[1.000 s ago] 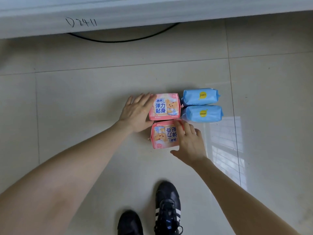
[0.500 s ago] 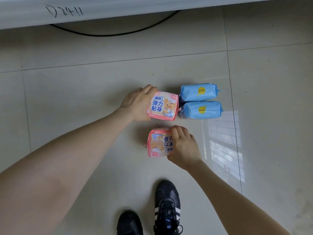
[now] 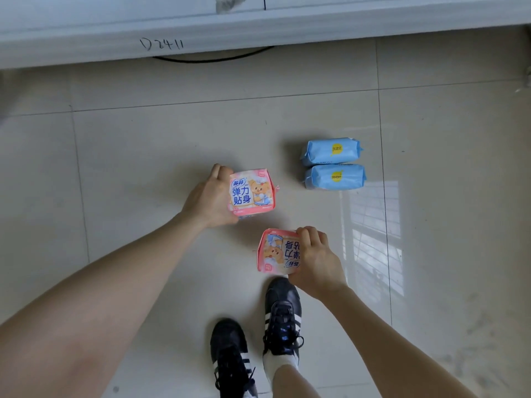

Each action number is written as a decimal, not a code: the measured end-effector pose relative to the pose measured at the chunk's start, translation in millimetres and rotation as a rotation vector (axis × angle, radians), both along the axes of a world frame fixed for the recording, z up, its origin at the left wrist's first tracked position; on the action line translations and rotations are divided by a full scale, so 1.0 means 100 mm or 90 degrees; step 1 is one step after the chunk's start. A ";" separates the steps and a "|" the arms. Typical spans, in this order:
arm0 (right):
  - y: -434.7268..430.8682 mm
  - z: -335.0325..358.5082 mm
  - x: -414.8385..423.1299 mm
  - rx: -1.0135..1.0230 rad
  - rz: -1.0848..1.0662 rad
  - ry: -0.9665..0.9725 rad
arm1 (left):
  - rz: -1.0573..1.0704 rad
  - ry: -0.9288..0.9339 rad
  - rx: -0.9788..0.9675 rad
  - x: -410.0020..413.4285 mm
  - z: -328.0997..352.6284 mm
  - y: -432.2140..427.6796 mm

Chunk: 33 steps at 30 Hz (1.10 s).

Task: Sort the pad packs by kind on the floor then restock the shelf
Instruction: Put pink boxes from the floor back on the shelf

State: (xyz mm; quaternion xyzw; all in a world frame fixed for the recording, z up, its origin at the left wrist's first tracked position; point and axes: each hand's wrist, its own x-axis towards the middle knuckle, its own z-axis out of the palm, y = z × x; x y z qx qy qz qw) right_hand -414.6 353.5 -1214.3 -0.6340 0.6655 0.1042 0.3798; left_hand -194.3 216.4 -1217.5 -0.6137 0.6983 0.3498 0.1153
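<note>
left grip [image 3: 211, 198] clamped on far pink pack [image 3: 252, 193] | right grip [image 3: 316, 261] clamped on near pink pack [image 3: 275, 251] | both seemingly off floor [image 3: 172, 133], one kind, bound for shelf [image 3: 316, 21] | blue packs [image 3: 333, 176] touching, far right on floor

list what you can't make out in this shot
Head view only.
Shelf: cut off by the top edge; its contents are out of frame.
Far pink pack: left side hidden by the left hand gripping it.
Near pink pack: right side hidden by the right hand gripping it.
Blue packs: small print too small to read.
Cable: ends hidden under the shelf.
</note>
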 end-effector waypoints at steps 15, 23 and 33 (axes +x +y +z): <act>0.03 1.81 0.13 -0.035 0.083 0.025 | 0.071 -0.031 -0.024 0.22 1.85 0.46; 0.09 2.91 0.32 -0.052 0.058 0.029 | 0.126 -0.011 -0.046 0.46 3.06 0.82; 0.13 4.47 0.63 -0.132 0.037 -0.043 | 0.089 0.036 -0.154 0.80 4.78 0.74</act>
